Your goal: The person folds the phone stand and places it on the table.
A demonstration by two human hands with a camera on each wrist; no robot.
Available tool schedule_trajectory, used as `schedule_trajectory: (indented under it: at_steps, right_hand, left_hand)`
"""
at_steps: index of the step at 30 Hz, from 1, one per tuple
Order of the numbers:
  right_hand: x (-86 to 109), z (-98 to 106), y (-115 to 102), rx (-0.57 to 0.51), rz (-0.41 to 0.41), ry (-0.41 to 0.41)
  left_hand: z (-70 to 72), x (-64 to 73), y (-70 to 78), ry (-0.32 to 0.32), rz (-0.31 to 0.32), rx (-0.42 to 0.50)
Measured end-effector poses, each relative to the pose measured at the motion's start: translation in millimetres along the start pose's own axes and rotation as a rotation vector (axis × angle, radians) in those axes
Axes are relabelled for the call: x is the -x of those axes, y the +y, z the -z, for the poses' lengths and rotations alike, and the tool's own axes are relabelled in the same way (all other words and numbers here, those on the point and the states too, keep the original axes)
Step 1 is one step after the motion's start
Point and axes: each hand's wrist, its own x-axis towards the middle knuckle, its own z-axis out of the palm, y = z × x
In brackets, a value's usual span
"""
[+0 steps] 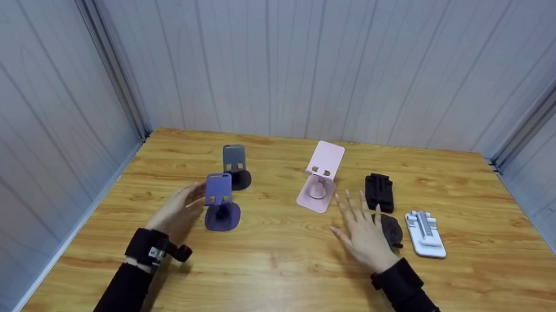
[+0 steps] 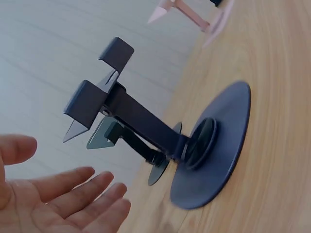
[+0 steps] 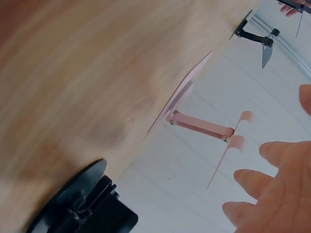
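Tabletop [image 1: 259, 282], rounded black stand [image 1: 391, 230] partly hidden.

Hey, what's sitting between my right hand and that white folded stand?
In the head view, a rounded black folded stand lies between your right hand and the white folded stand; the hand partly covers its left edge.

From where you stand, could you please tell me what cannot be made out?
Head view: left edge of the rounded black folded stand, behind the right grip.
Head view: base of the dark grey upright stand, partly behind the purple upright stand.
Left wrist view: pale pink upright stand, cut off by the top edge.
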Motion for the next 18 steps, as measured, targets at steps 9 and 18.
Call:
schedule_trajectory:
  at_steps: [9,18]
  right_hand:
    - [1.4,-2.0,-1.7,0.001,0.023,-0.024]
    - [1.6,-3.3,-1.7,-0.019,0.012,-0.051]
  left_hand:
    - [2.4,-2.5,-7.5,0.033,0.021,0.073]
    - [-6.1,-9.2,-7.4,0.210,-0.084,-0.038]
